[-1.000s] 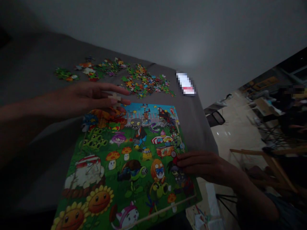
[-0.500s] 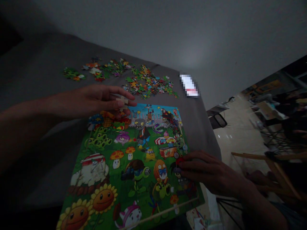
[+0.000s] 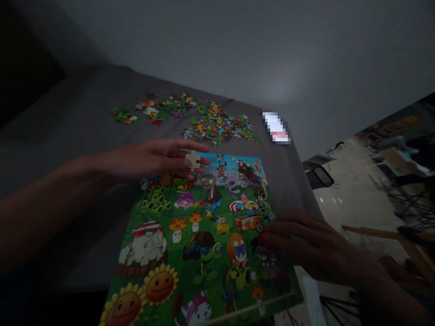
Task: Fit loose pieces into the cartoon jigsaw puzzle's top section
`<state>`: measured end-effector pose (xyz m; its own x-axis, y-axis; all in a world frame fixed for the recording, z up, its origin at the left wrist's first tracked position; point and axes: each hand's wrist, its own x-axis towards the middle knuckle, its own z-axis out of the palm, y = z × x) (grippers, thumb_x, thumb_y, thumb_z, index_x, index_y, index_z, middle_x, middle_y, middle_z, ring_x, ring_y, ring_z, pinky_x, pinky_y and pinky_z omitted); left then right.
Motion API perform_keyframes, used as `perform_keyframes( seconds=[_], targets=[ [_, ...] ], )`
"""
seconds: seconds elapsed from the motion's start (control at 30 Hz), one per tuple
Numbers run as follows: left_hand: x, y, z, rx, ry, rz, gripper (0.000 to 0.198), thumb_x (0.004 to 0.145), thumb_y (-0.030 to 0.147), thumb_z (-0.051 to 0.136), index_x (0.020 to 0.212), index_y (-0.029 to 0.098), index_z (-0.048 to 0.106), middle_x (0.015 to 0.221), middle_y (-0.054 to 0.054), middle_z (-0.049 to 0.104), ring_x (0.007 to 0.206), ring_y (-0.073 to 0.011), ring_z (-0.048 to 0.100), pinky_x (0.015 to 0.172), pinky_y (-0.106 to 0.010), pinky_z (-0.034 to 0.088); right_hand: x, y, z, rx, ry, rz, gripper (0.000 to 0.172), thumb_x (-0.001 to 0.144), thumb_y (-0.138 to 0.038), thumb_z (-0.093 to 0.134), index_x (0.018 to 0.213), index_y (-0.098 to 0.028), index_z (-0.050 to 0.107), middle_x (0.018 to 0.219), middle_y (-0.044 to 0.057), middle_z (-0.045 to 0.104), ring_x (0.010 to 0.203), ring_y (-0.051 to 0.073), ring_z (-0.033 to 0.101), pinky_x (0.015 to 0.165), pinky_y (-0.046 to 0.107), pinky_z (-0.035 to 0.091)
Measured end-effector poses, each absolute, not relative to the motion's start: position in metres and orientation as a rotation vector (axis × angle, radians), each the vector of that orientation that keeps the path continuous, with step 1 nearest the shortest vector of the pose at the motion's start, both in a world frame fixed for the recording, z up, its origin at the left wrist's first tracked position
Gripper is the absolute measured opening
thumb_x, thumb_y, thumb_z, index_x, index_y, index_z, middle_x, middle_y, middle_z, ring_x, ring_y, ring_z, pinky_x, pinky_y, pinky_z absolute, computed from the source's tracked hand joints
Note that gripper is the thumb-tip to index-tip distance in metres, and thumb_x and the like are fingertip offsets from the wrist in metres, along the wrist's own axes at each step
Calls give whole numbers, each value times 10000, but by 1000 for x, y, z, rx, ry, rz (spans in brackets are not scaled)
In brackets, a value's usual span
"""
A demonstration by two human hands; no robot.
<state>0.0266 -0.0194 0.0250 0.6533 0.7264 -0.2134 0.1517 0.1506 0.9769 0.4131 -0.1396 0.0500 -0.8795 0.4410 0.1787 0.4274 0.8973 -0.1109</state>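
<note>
A person's right hand [image 3: 306,244] rested at the edge of a cartoon jigsaw board [image 3: 251,309], its grip impossible to tell in the dim light, while the left hand [image 3: 152,158] pinched 1 pale-backed jigsaw piece [image 3: 192,160] above the board's far edge. Loose pieces [image 3: 220,129] lay heaped beyond on a grey counter [image 3: 84,104]. A slackened grip could drop the piece onto the board.

- The left hand [image 3: 152,158] holds a pale jigsaw piece [image 3: 192,160] above the top edge of the assembled cartoon jigsaw puzzle [image 3: 200,240].
- The right hand [image 3: 312,244] lies with its fingers [image 3: 278,233] on the puzzle's right side.
- Loose colourful pieces [image 3: 220,127] lie scattered beyond the puzzle on the grey table [image 3: 84,108].
</note>
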Motion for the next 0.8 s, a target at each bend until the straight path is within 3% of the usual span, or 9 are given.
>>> perform_keyframes(
  seconds=[0.13, 0.23, 0.33, 0.4, 0.5, 0.63, 0.73, 0.8],
  targets=[
    [26, -18, 22, 1503, 714, 459, 660, 1023, 378, 668, 1630, 270, 431, 1362, -102, 766, 1182, -249, 772, 928, -323, 659, 386, -101, 62, -725, -2725, 205, 315, 1057, -148, 528, 1318, -190, 701, 1148, 94, 797, 1048, 183, 740, 940, 326, 619],
    [28, -18, 18, 1571, 689, 479, 642, 1037, 403, 646, 1625, 264, 430, 1247, -96, 812, 1056, -225, 809, 864, -312, 669, 353, -68, 64, -803, -2614, 266, 279, 1051, -172, 586, 1298, -207, 710, 1122, 78, 812, 1041, 189, 762, 919, 331, 618],
    [32, -19, 16, 1601, 711, 503, 655, 1021, 378, 669, 1621, 265, 432, 1051, -57, 851, 840, -185, 816, 685, -237, 642, 317, -46, 51, -794, -2509, 427, 319, 1005, -288, 719, 1300, -169, 719, 1019, 60, 827, 823, 163, 764, 778, 305, 625],
    [35, -21, 16, 1592, 722, 551, 656, 982, 306, 714, 1589, 240, 472, 1010, -53, 856, 805, -175, 810, 652, -211, 623, 298, -40, 38, -773, -2376, 600, 340, 962, -319, 786, 1248, -143, 735, 924, 41, 827, 686, 135, 734, 669, 263, 607],
    [38, -25, 16, 1537, 730, 635, 613, 920, 230, 766, 1496, 211, 560, 988, -49, 855, 833, -182, 818, 690, -212, 635, 285, -42, 22, -742, -2242, 736, 288, 930, -282, 822, 1180, -155, 753, 878, 22, 829, 676, 128, 752, 644, 231, 606],
    [41, -29, 16, 1454, 687, 638, 608, 878, 157, 785, 1453, 222, 598, 1072, -52, 843, 979, -200, 821, 790, -240, 666, 290, -42, 13, -655, -2293, 454, 60, 984, -184, 739, 1032, -204, 768, 917, 20, 833, 779, 144, 781, 727, 258, 626],
    [42, -29, 15, 1450, 674, 666, 583, 834, 113, 813, 1385, 231, 661, 1215, -63, 811, 1115, -196, 788, 920, -265, 661, 300, -37, 9, -469, -2315, 258, 93, 1014, -147, 685, 1021, -213, 751, 952, 28, 826, 862, 155, 780, 783, 287, 635],
    [42, -29, 14, 1480, 679, 647, 568, 799, 124, 859, 1333, 245, 707, 1240, -53, 802, 1104, -188, 783, 937, -267, 655, 305, -34, 8, -407, -2320, 222, 127, 1028, -130, 657, 1069, -216, 741, 1000, 37, 824, 890, 158, 774, 794, 301, 639]
  ],
)
